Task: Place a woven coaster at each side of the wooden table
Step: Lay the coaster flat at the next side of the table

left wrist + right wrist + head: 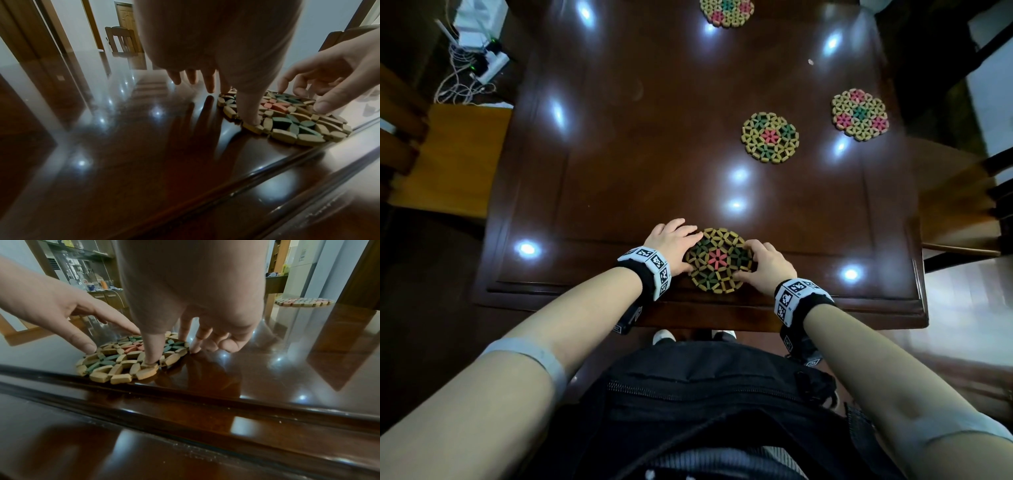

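Flat on the dark wooden table (619,154), at its near edge, lies a round woven coaster (718,260) (287,123) (115,360) with a pink centre. My left hand (674,245) (238,105) rests thumb and forefinger tips on its left rim. My right hand (763,263) (167,348) does the same on its right rim, its other fingers bent down to the table. A second coaster (770,137) lies right of the table's centre, a third (859,114) (304,302) near the right side, and another (726,10) at the far edge.
A wooden chair seat (448,154) stands at the table's left and another chair (955,205) at its right. A power strip with tangled cables (472,68) lies on the floor at far left. A black bag (705,394) hangs at my waist.
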`<act>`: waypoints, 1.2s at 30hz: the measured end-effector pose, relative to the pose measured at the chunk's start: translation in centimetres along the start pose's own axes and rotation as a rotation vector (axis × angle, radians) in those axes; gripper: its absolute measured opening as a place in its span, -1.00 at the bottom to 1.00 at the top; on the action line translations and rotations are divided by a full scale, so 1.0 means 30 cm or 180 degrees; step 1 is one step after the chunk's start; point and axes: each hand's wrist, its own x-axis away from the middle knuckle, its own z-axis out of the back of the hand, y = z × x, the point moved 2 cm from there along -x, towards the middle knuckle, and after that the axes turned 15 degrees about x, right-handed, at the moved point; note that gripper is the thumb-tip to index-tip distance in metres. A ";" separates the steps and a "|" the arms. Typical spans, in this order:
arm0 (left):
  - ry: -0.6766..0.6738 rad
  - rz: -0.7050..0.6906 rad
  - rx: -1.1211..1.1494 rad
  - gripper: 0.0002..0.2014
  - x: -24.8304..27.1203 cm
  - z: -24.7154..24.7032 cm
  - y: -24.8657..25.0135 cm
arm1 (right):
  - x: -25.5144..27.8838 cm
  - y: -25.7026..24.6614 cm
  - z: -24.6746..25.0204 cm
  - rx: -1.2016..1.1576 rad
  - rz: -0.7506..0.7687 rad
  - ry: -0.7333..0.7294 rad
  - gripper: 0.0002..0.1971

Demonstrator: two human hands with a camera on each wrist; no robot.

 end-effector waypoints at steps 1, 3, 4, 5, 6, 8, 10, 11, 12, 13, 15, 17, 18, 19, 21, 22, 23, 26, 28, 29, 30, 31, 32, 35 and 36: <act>-0.0002 0.0001 -0.0005 -0.20 0.001 0.002 -0.001 | 0.000 -0.004 0.002 -0.0007 -0.0003 -0.0019 -0.33; 0.0014 0.0010 -0.0012 -0.20 0.006 0.007 -0.005 | -0.001 -0.012 0.003 -0.0028 0.0000 -0.0053 -0.33; 0.0019 0.0015 -0.0012 -0.20 0.009 0.010 -0.010 | -0.002 -0.017 0.002 -0.0048 0.0003 -0.0078 -0.33; 0.0021 0.0021 -0.0012 -0.20 0.012 0.012 -0.015 | -0.002 -0.022 0.001 -0.0074 0.0008 -0.0102 -0.33; 0.0020 0.0025 -0.0015 -0.21 0.016 0.014 -0.021 | -0.003 -0.028 -0.001 -0.0100 0.0014 -0.0123 -0.33; 0.0004 0.0024 -0.0049 -0.21 0.025 0.019 -0.029 | -0.004 -0.040 -0.003 -0.0140 0.0031 -0.0151 -0.34; -0.0018 0.0030 -0.0098 -0.21 0.031 0.022 -0.035 | -0.004 -0.050 -0.004 -0.0163 0.0047 -0.0172 -0.34; -0.0025 0.0036 -0.0106 -0.20 0.031 0.023 -0.037 | -0.004 -0.052 -0.004 -0.0172 0.0054 -0.0178 -0.34; -0.0032 0.0043 -0.0100 -0.20 0.031 0.023 -0.037 | -0.004 -0.053 -0.003 -0.0176 0.0057 -0.0184 -0.33; -0.0037 0.0049 -0.0089 -0.20 0.031 0.023 -0.037 | -0.004 -0.053 -0.002 -0.0176 0.0057 -0.0190 -0.33; -0.0043 0.0061 -0.0062 -0.20 0.032 0.022 -0.034 | -0.004 -0.052 0.000 -0.0173 0.0049 -0.0194 -0.32; -0.0047 0.0097 -0.0002 -0.20 0.035 0.020 -0.035 | -0.003 -0.055 0.002 -0.0169 0.0040 -0.0195 -0.32; -0.0039 0.0123 0.0047 -0.20 0.036 0.018 -0.037 | -0.003 -0.057 0.004 -0.0172 0.0031 -0.0197 -0.32; -0.0024 0.0145 0.0099 -0.20 0.037 0.017 -0.039 | -0.003 -0.060 0.005 -0.0178 0.0023 -0.0204 -0.32; -0.0006 0.0164 0.0163 -0.19 0.039 0.015 -0.043 | -0.003 -0.063 0.006 -0.0196 0.0017 -0.0223 -0.33; -0.0003 0.0163 0.0166 -0.19 0.038 0.013 -0.045 | -0.004 -0.064 0.006 -0.0203 0.0016 -0.0228 -0.33; 0.0000 0.0157 0.0160 -0.19 0.038 0.012 -0.046 | -0.004 -0.063 0.006 -0.0208 0.0017 -0.0232 -0.33; 0.0007 0.0149 0.0174 -0.18 0.041 0.009 -0.047 | -0.006 -0.062 0.006 -0.0232 0.0024 -0.0247 -0.33; -0.0005 0.0143 0.0203 -0.17 0.043 0.007 -0.048 | -0.007 -0.062 0.008 -0.0245 0.0024 -0.0261 -0.34; -0.0008 0.0140 0.0214 -0.16 0.044 0.007 -0.048 | -0.007 -0.063 0.009 -0.0246 0.0025 -0.0266 -0.34; -0.0010 0.0137 0.0222 -0.16 0.045 0.009 -0.048 | -0.007 -0.064 0.010 -0.0250 0.0025 -0.0271 -0.34; -0.0013 0.0138 0.0228 -0.16 0.045 0.012 -0.048 | -0.008 -0.066 0.011 -0.0249 0.0024 -0.0275 -0.33; -0.0019 0.0141 0.0228 -0.16 0.045 0.014 -0.047 | -0.008 -0.066 0.011 -0.0247 0.0023 -0.0281 -0.33; -0.0024 0.0141 0.0204 -0.17 0.041 0.017 -0.045 | -0.009 -0.064 0.013 -0.0249 0.0017 -0.0286 -0.34; -0.0023 0.0146 0.0210 -0.17 0.040 0.017 -0.044 | -0.009 -0.063 0.013 -0.0249 0.0020 -0.0290 -0.34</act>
